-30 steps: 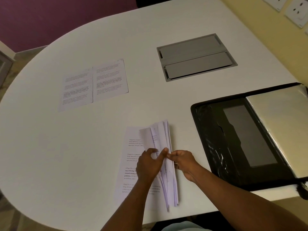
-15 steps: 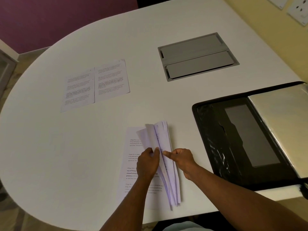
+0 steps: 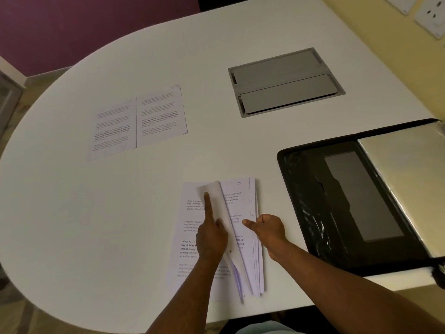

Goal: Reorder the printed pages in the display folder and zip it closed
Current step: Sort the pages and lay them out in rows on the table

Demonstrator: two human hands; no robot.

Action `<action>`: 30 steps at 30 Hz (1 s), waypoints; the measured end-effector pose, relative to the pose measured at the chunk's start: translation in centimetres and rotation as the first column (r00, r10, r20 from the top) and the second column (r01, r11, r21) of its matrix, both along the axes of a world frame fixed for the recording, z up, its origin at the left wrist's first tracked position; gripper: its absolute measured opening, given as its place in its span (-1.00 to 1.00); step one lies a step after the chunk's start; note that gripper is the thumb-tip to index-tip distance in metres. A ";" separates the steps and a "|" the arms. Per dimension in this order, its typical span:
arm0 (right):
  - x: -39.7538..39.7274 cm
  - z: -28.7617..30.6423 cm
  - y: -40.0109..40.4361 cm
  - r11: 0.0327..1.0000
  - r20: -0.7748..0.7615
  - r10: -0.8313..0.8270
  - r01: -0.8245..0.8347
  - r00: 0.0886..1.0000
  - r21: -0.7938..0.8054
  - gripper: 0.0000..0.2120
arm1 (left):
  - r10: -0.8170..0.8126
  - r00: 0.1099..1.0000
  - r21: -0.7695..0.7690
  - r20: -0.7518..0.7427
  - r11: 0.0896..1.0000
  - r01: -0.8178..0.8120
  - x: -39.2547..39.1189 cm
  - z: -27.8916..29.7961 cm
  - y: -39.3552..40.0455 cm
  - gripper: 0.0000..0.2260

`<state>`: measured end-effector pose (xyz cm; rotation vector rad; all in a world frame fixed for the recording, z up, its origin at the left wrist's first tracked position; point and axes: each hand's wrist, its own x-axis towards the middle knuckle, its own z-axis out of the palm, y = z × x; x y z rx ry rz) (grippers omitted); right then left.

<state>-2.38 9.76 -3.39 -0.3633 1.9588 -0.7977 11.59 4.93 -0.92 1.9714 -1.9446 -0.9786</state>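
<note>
A stack of printed pages (image 3: 248, 261) lies near the table's front edge, fanned open like a book. My left hand (image 3: 212, 237) rests on a leaf turned over to the left, its index finger stretched straight along that leaf and pressing it down. A page with a handwritten 3 (image 3: 237, 196) at its top shows in the gap. My right hand (image 3: 268, 231) grips the stack's right-hand leaves with curled fingers, thumb pointing left across the exposed page. The black display folder (image 3: 303, 189) lies open to the right, untouched by either hand, with its clear sleeves (image 3: 409, 179) on its right half.
Two more printed pages (image 3: 137, 121) lie side by side at the far left of the white table (image 3: 72, 213). A grey cable hatch (image 3: 284, 80) is set into the tabletop behind the folder. Wall sockets (image 3: 431, 15) are at the top right.
My left hand has turned a leaf further left and stretched its index finger along it. My hands have parted, and the page marked 3 now shows between them.
</note>
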 end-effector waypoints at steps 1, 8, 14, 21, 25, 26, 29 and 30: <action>0.1 0.0 -0.1 1.000 0.002 0.007 -0.007 1.000 -0.009 -0.58 | -0.031 0.999 -0.008 0.014 0.999 0.031 0.0 -0.1 0.0 -0.40; 0.6 0.2 -0.4 0.995 0.288 -0.064 0.084 0.955 -0.057 -0.57 | -0.137 0.991 0.058 0.002 0.989 0.137 -0.3 -0.2 -0.1 -0.47; 0.6 -0.1 -0.1 0.983 0.417 -0.159 0.182 0.895 -0.015 -0.59 | -0.172 0.983 0.111 0.059 0.980 0.165 -0.3 -0.3 -0.3 -0.48; 0.6 0.5 -0.2 0.979 0.421 -0.169 0.203 0.891 -0.036 -0.69 | -0.170 0.984 0.125 0.044 0.979 0.164 -0.4 0.3 -0.2 -0.37; 0.9 0.6 -0.3 0.978 0.431 -0.165 0.203 0.887 -0.043 -0.70 | -0.190 0.978 0.124 0.085 0.976 0.179 -0.6 0.4 -0.1 -0.39; 0.9 0.5 -0.3 0.978 0.435 -0.165 0.203 0.885 -0.043 -0.71 | -0.193 0.978 0.117 0.084 0.976 0.183 -0.5 0.3 -0.1 -0.44; 0.9 0.5 -0.3 0.981 0.439 -0.157 0.193 0.885 -0.037 -0.69 | -0.202 0.976 0.103 0.078 0.976 0.194 -0.4 0.2 -0.1 -0.50; 0.8 0.4 -0.2 0.984 0.429 -0.143 0.175 0.892 -0.036 -0.68 | -0.206 0.976 0.099 0.075 0.975 0.198 -0.3 0.3 -0.1 -0.53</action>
